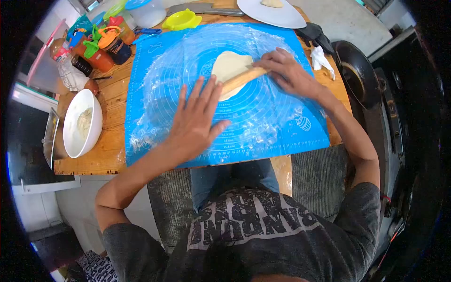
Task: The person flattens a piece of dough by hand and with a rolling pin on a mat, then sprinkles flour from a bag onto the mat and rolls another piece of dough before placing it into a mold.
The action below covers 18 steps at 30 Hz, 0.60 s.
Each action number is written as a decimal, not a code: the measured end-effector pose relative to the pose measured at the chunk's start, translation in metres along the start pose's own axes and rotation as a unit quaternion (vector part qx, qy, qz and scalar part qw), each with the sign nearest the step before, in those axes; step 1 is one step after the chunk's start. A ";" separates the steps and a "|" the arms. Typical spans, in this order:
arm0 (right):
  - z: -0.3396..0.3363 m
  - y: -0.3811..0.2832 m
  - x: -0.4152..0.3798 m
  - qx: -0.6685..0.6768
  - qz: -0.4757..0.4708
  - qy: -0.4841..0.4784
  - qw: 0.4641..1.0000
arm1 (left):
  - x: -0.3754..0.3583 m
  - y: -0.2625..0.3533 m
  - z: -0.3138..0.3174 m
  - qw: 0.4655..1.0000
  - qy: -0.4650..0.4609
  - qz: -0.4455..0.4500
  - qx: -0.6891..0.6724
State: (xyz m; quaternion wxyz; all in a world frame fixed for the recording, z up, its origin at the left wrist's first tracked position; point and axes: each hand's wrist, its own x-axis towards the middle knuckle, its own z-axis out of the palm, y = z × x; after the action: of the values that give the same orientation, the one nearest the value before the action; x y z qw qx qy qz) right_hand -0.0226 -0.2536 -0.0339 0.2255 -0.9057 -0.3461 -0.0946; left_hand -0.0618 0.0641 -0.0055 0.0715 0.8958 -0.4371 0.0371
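Observation:
A flattened piece of pale dough [229, 64] lies on the floured blue mat [188, 136]. Across it, slanting up to the right, rests a wooden rolling pin [238, 82]. My left hand [199, 114] is at the pin's lower left end, fingers spread and pointing away from me, fingertips touching the pin. At the upper right end, my right hand [289, 73] has its fingers bent over the pin. Part of the dough's near edge shows below the pin.
To the left stand a white bowl [95, 115] with flour and several sauce bottles [98, 57]. A yellow-green strainer [182, 19], a knife [225, 12] and a white plate [272, 14] with dough line the far edge. A black pan [359, 75] is at right.

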 end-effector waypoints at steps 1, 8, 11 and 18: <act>0.006 0.002 0.002 -0.044 -0.001 0.016 0.999 | -0.001 0.002 0.000 1.000 -0.003 0.010 -0.015; 0.028 0.008 0.045 -0.124 0.044 0.018 0.991 | 0.014 -0.017 0.000 0.999 -0.024 -0.042 0.008; 0.039 0.021 0.074 -0.159 0.061 0.000 0.985 | 0.025 -0.040 0.001 0.997 -0.018 -0.066 0.037; 0.070 0.050 0.146 -0.182 0.107 0.004 0.978 | 0.034 -0.096 0.016 0.981 0.051 -0.137 0.129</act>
State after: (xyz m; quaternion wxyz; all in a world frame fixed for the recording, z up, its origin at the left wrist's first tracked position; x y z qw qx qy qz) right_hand 0.1205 -0.1681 -0.0646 0.0674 -0.9629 -0.2238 -0.1347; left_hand 0.0351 0.0935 -0.0259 -0.0180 0.9459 -0.2972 0.1287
